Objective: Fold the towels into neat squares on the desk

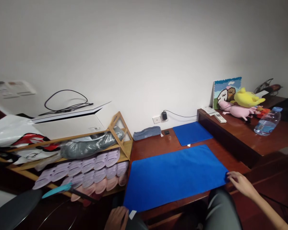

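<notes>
A large blue cloth [175, 175] lies spread flat on the reddish-brown table, with a white tag [132, 214] at its near left corner. My left hand [117, 218] is at that corner, its fingers curled at the cloth's edge; the fingertips are partly hidden. At the near right corner, my right hand [240, 183] pinches the cloth between thumb and fingers. Behind the large cloth lies a smaller blue cloth [192, 133], flat or folded, also with a white tag. A grey-blue folded cloth [147, 133] rests against the wall.
To the left stands a wooden rack [126, 150] with rows of slippers [88, 175] and a white box [72, 126] on top. On the raised right surface are a water bottle [267, 123], plush toys [240, 111] and a remote [220, 118]. A charger [164, 115] is plugged into the wall.
</notes>
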Motion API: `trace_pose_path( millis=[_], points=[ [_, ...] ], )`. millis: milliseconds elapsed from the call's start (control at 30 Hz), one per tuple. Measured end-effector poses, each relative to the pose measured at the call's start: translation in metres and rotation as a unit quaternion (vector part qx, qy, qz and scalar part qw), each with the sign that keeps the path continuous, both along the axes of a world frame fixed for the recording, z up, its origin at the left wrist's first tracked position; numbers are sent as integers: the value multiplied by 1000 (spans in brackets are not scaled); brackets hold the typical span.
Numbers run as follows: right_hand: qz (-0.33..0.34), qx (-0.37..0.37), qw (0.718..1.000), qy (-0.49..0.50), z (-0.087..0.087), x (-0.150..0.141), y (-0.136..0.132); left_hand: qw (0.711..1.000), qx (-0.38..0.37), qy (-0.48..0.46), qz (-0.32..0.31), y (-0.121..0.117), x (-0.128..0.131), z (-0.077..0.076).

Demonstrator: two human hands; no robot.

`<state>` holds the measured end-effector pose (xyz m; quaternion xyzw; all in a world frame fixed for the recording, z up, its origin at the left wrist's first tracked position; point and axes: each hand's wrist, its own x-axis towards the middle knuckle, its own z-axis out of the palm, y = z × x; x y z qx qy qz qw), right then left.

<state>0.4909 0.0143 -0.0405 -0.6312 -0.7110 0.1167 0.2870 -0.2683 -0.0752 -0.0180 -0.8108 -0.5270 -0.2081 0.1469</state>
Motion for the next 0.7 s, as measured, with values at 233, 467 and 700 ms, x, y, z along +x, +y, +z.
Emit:
trace_pose_path(
  millis=[233,467,700],
  points=[
    [48,-20,996,-77,25,-96,54,992,-79,-42,84,92,42,22],
    [23,-117,983,-139,5,-130,82,980,-144,-1,139,115,42,-7],
    [149,-73,982,-92,39,-288,144,983,-156,13,101,200,75,23]
  ],
)
